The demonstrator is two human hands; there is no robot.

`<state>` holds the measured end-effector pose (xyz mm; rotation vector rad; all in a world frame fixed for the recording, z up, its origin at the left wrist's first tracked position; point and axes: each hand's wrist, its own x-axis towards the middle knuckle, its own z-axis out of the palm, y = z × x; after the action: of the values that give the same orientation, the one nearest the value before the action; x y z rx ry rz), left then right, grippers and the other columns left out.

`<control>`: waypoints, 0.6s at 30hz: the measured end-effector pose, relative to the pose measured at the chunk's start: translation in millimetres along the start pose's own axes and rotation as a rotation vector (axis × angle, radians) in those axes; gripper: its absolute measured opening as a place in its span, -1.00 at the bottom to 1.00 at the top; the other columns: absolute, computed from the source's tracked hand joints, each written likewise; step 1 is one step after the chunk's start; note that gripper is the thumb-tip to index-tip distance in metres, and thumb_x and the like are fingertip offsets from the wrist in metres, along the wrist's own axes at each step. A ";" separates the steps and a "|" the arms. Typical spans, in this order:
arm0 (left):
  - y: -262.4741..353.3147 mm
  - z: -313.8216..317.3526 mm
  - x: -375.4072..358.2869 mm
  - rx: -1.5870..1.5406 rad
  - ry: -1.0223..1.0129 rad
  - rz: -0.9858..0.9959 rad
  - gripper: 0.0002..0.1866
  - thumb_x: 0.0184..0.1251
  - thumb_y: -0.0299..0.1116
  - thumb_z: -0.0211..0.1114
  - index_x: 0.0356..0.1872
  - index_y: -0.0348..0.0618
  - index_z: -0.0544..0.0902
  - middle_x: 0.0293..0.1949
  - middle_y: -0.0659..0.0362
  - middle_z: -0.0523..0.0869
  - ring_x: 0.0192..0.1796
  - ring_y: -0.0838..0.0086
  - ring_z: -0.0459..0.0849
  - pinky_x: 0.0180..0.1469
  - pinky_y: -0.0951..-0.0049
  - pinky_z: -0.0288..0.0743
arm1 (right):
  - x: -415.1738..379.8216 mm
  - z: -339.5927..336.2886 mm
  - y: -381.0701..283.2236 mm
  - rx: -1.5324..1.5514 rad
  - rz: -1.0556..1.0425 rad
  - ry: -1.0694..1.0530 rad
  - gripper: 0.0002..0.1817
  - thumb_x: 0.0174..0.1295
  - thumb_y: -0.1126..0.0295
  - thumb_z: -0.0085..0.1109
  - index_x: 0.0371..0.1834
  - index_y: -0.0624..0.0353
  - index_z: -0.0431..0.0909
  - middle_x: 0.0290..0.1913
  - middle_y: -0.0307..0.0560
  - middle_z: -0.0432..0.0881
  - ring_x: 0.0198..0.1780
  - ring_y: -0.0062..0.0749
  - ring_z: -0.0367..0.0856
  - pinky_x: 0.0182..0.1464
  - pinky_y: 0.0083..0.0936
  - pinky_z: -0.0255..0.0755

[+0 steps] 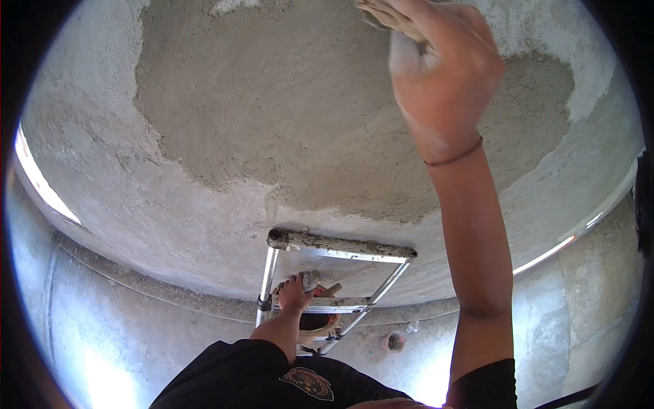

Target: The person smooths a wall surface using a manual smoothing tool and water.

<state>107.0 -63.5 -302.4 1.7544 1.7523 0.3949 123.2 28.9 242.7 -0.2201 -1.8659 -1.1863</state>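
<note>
My right hand [446, 75] is raised at the top of the view, closed around a tan, mortar-smeared tool [392, 19] whose kind I cannot make out. It is held at a wide patch of wet mortar [286, 102] on the curved grey surface. Low down, my left hand [294, 294] has its fingers curled beside a small grey object [311, 278], at the rim of a reddish bucket [335, 319] behind the ladder's rung. What those fingers grip is too small to tell. A stick-like handle [332, 290] juts from the bucket.
The metal ladder [340, 247] stands in front of me, its top rung caked with mortar. On the floor below is a small pail [394, 341] with a pale scrap [412, 327] beside it. Light shows through a slot [44, 174] at the left.
</note>
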 end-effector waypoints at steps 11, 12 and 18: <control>0.2 1.5 -0.2 -0.003 0.034 0.016 -0.26 0.12 0.08 0.41 0.31 0.04 0.44 0.13 0.05 0.60 0.18 0.14 0.61 0.19 0.10 0.53 | -17.5 10.1 12.8 0.033 -0.027 0.104 -0.84 -0.12 0.47 0.29 -0.44 -0.08 0.69 -0.29 -0.35 0.75 -0.34 -0.43 0.57 -0.30 -0.40 0.43; 1.0 -0.8 -1.4 -0.003 0.019 0.008 -0.25 0.11 0.09 0.41 0.32 0.04 0.43 0.13 0.05 0.60 0.18 0.14 0.60 0.21 0.10 0.51 | -14.0 8.9 16.9 -0.024 -0.040 0.121 -0.84 -0.12 0.47 0.30 -0.44 -0.09 0.69 -0.29 -0.34 0.75 -0.33 -0.45 0.57 -0.30 -0.41 0.42; 2.6 -2.8 -1.7 0.005 0.005 -0.001 -0.23 0.10 0.07 0.41 0.35 0.05 0.42 0.14 0.04 0.61 0.19 0.15 0.61 0.19 0.12 0.54 | -15.9 28.7 -25.4 0.076 0.021 -0.118 -0.85 -0.08 0.47 0.29 -0.44 -0.09 0.70 -0.29 -0.31 0.76 -0.29 -0.45 0.58 -0.27 -0.40 0.46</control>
<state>107.3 -64.4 -298.3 1.7570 1.7593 0.3956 101.6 43.0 210.2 -0.2717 -2.0023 -1.1061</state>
